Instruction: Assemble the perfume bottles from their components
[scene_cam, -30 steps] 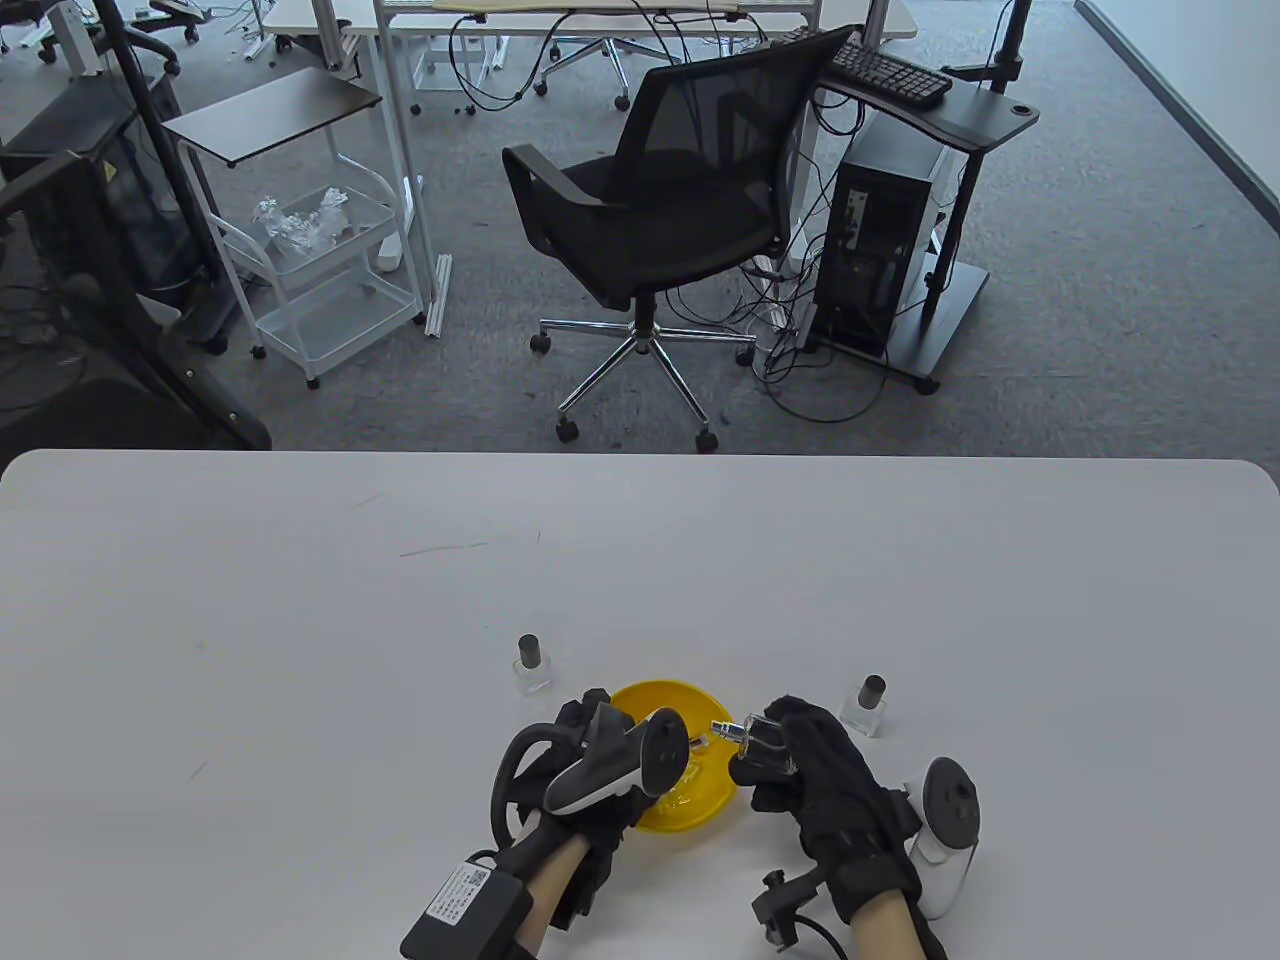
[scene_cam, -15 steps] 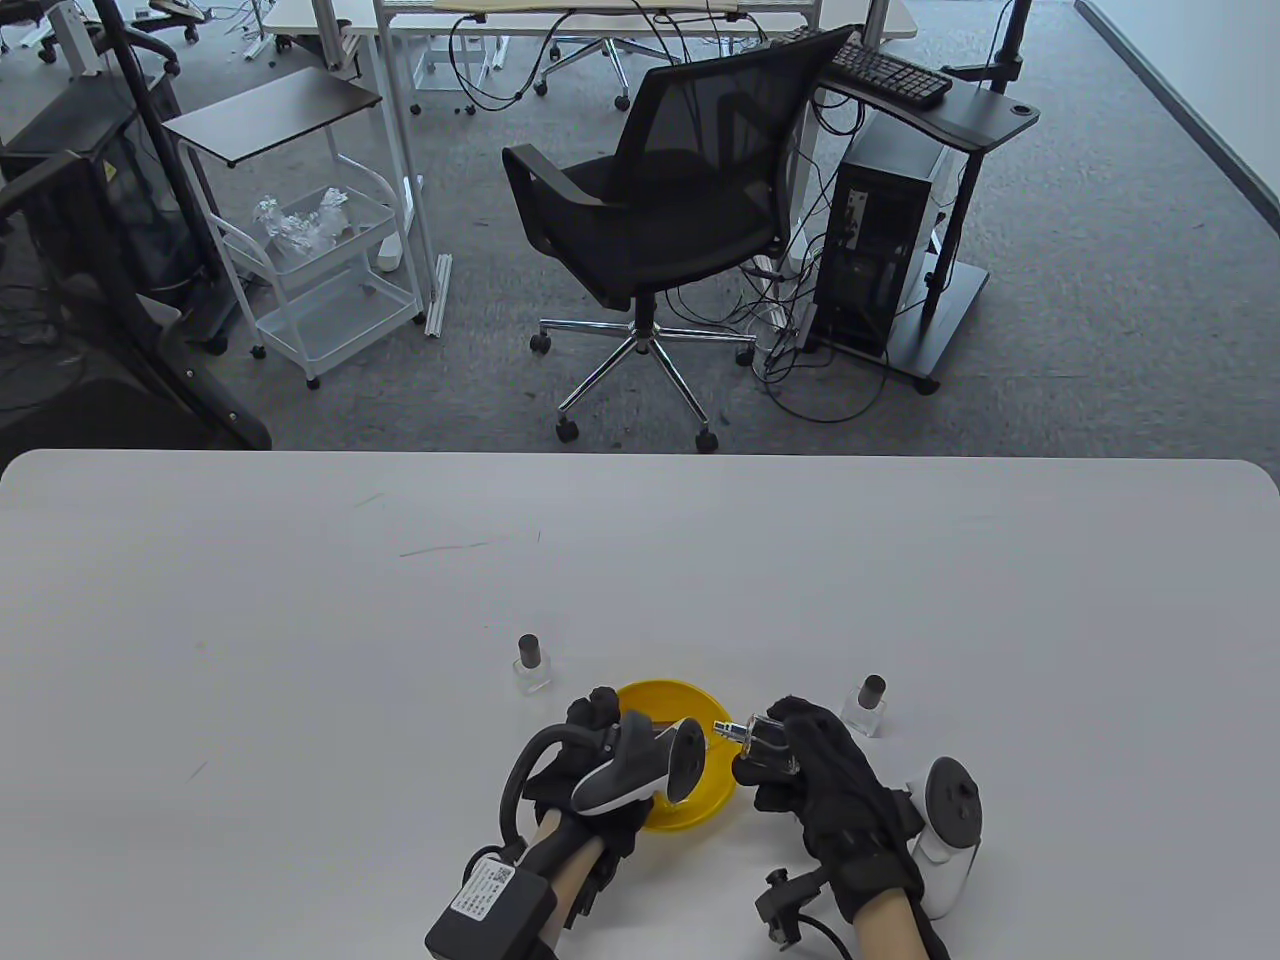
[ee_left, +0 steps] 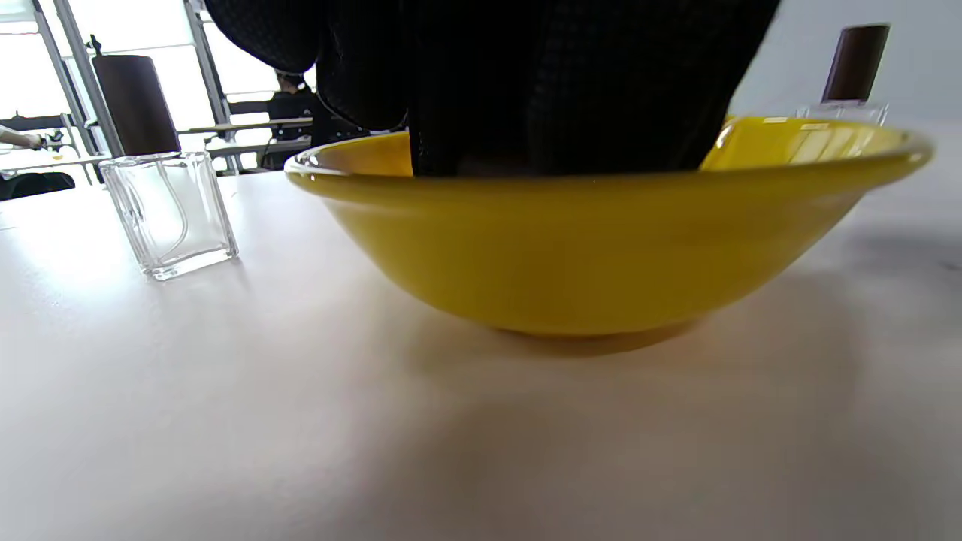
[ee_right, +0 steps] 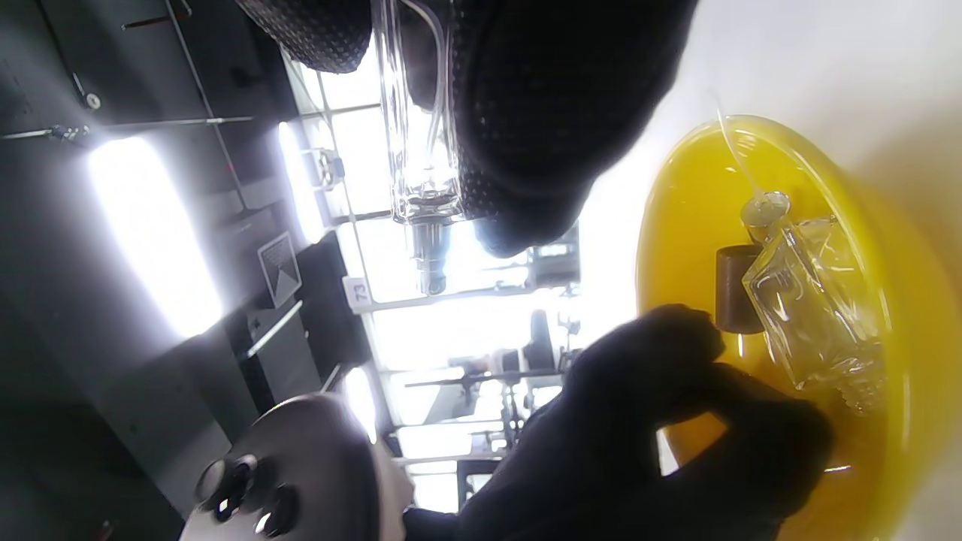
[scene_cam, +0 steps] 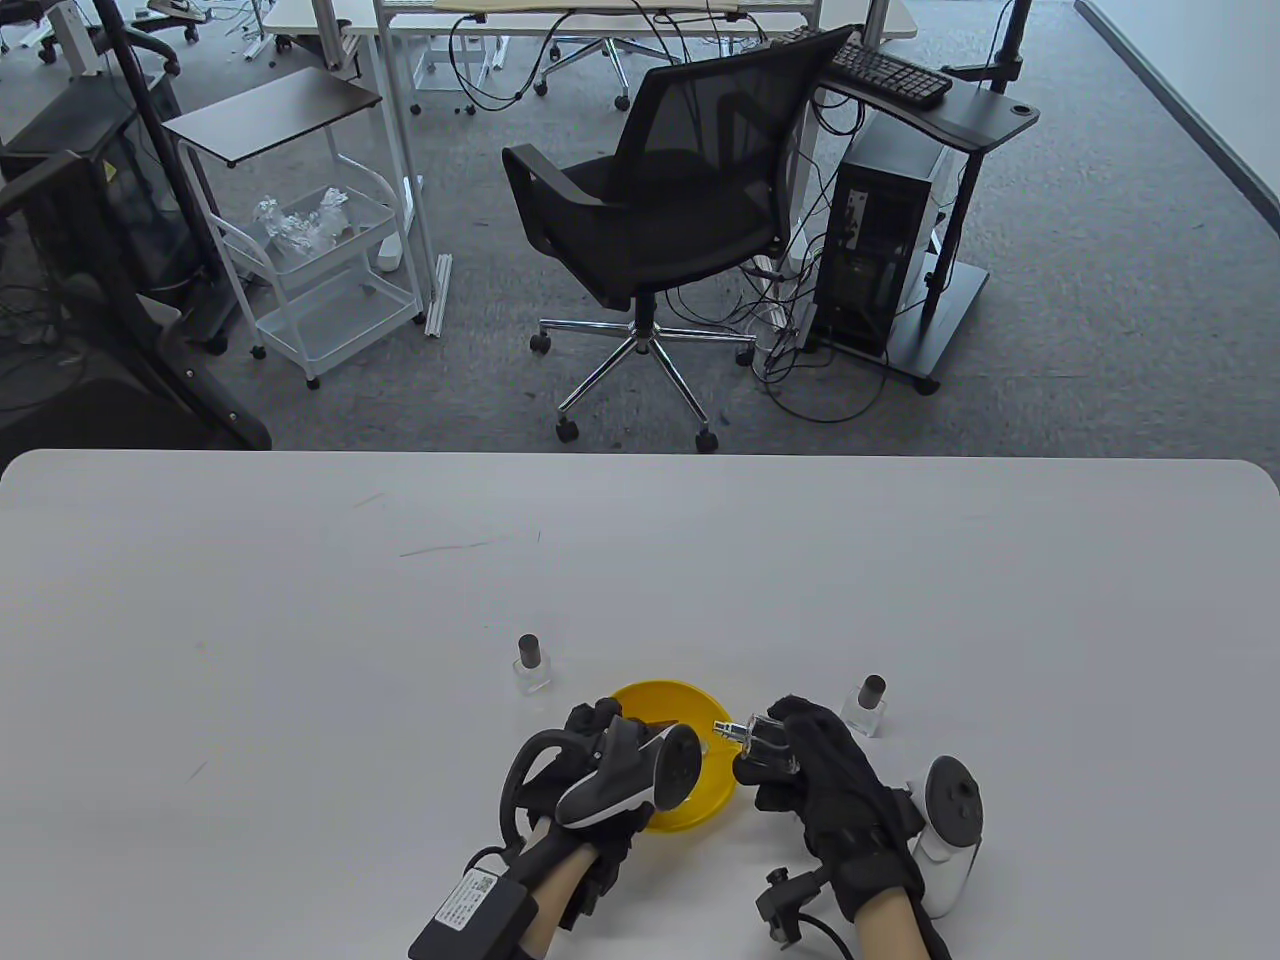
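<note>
Over yellow bowl (scene_cam: 690, 812), left hand (scene_cam: 600, 770) dipping.

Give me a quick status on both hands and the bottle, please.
Left hand reaching into yellow bowl, grasp hidden. Right hand holds clear glass perfume bottle, sprayer fitted, no cap. Nothing in the way.

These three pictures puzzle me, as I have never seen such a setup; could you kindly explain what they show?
A person in black sensor gloves works at a white table. One camera looks down from above; one sits on each wrist. The left hand reaches into a yellow bowl, which holds a brown cap and a clear bottle. The right hand holds an uncapped bottle with its sprayer fitted. Two capped bottles stand beside the bowl.
</note>
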A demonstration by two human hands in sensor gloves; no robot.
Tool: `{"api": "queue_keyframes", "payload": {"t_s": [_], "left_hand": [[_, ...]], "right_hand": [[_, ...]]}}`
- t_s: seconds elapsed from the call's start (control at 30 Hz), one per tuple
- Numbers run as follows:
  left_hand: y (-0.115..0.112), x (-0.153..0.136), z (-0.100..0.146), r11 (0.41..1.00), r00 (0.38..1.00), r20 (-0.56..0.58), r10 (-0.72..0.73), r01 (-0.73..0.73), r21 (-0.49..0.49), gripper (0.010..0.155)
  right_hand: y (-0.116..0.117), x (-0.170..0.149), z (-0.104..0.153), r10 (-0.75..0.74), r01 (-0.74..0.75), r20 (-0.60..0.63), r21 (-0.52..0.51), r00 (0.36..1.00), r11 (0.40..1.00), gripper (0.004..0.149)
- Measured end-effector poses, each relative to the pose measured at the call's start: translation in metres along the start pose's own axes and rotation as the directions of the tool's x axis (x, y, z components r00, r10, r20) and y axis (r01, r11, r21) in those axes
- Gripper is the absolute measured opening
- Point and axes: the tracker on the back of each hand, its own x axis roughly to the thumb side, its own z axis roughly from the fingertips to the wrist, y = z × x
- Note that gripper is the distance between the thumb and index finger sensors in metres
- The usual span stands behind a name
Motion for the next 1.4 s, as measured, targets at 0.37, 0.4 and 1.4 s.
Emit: {"api": "queue_keyframes", "payload": {"t_s": [0.37, 0.4, 1.4], "left_hand": [[0.007, -0.018, 0.029, 0.902, 0.918, 0.085, 0.388, -0.397, 0.17, 0.064], [0.004, -0.02, 0.03, 0.88, 0.896, 0.09, 0.435, -0.444, 0.169, 0.063], [-0.041, -0.072, 0.039, 0.077, 0.084, 0.171, 0.982, -0.996, 0.05, 0.05]], "right_hand": [[0.007, -0.001, 0.0, 0.026, -0.027, 0.005, 0.033, 1.0, 0.999, 0.047], [0.008, -0.001, 0.0, 0.028, -0.028, 0.005, 0.036, 1.0, 0.999, 0.047], [0.041, -0.016, 0.0, 0.091, -0.084, -0.027, 0.195, 0.996, 0.977, 0.047]]}}
